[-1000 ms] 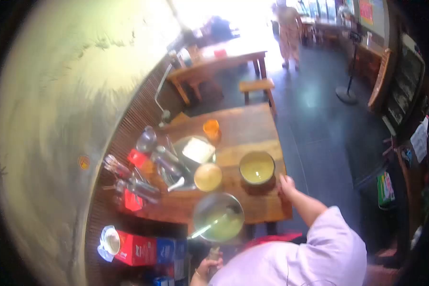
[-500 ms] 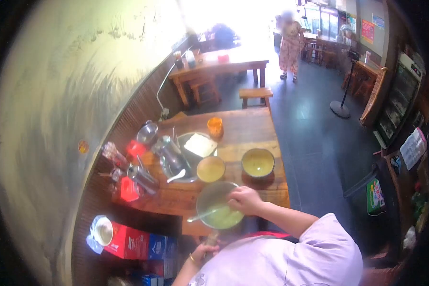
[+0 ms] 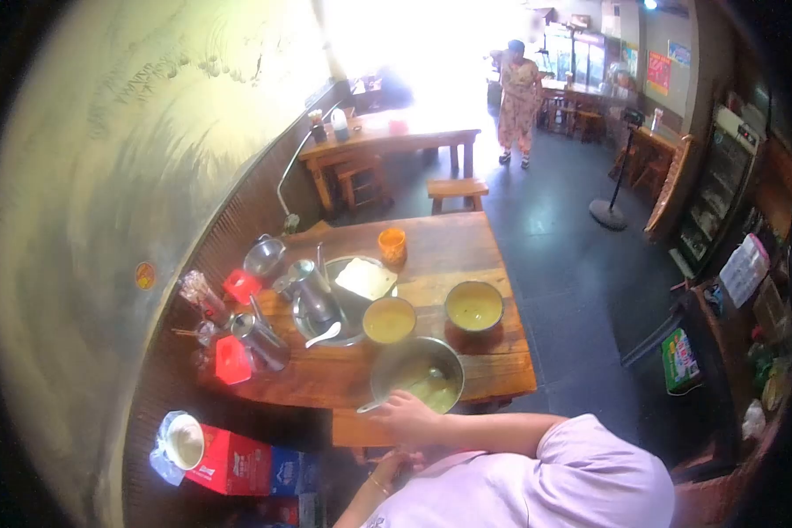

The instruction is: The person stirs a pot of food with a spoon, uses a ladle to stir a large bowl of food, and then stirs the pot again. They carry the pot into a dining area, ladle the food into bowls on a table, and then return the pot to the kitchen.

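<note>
The right hand (image 3: 402,414) reaches across the body to the near rim of a round steel pan of yellow-green soup (image 3: 416,373), its fingers closed around the near end of a long metal ladle (image 3: 394,396) whose bowl lies in the liquid. The left hand (image 3: 394,464) sits low, below the pan at the near edge of the wooden table (image 3: 466,246); it may be on the pan's handle, but whether it is closed I cannot tell.

Just beyond the pan stand two round bowls: an ochre bowl (image 3: 389,319) and, to its right, a darker bowl (image 3: 473,305), both already holding yellow soup. The pan is not yet empty, so ladling looks largely done but unfinished.

Left of the ochre bowl a steel tray (image 3: 326,327) carries a white spoon (image 3: 323,334) and a pale cloth (image 3: 365,278). Farther back stands an orange cup (image 3: 392,245).
</note>
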### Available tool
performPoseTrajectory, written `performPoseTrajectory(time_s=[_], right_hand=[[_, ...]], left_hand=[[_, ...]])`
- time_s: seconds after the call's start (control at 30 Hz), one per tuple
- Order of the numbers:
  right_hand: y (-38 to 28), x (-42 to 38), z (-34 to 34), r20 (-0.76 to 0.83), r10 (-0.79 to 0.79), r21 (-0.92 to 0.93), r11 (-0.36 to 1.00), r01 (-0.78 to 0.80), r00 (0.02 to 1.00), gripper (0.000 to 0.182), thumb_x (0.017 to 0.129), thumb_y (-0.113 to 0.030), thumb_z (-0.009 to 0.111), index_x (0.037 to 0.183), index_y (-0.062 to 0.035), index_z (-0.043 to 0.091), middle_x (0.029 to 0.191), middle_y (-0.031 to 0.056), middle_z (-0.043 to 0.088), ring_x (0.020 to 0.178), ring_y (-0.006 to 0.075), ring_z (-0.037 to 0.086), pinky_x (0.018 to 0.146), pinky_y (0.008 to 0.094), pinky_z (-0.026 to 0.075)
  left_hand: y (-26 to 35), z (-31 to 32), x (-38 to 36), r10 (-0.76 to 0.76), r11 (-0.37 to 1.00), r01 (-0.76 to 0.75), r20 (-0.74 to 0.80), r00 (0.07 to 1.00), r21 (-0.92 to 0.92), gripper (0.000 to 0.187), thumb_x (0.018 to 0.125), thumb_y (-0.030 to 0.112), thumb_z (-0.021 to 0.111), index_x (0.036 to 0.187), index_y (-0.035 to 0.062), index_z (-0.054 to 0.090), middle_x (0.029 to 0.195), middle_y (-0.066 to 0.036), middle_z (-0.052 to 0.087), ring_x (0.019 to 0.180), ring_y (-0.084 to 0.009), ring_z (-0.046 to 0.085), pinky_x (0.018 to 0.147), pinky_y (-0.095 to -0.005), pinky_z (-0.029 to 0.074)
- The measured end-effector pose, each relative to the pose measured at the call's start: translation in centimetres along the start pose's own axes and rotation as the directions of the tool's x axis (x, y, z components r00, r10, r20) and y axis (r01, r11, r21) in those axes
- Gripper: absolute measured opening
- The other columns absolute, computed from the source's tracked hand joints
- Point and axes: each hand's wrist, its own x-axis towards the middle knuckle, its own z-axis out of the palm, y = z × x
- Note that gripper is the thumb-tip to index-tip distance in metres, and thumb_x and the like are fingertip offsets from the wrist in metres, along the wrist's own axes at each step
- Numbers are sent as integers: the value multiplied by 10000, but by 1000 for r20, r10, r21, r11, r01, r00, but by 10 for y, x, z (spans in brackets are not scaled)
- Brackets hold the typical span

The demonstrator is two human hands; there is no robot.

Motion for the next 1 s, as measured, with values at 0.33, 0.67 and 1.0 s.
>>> performPoseTrajectory(time_s=[0.33,0.67,1.0], right_hand=[[7,-3,-33,-250,165,-36,983,-180,954,110,714,-195,674,729,-105,611,757,86,586,745,283,565,726,416,454],[-5,23,-35,-207,280,78,960,-269,937,213,768,-121,649,980,-106,640,932,60,612,937,281,582,824,397,442],[9,14,-35,-207,160,-213,955,-205,965,83,684,-177,635,725,-145,570,720,18,579,720,211,588,701,370,435]], left_hand=[[0,23,-4,-43,990,56,103,994,-129,396,836,192,558,1188,12,543,994,-127,653,843,-247,658,808,-365,548],[6,44,-12,-219,918,230,69,973,-323,321,919,223,525,1178,34,548,992,-125,649,779,-239,645,612,-364,571],[-1,33,-13,-206,907,228,99,974,-354,368,894,265,606,1205,86,527,891,-51,614,688,-175,606,549,-313,539]])
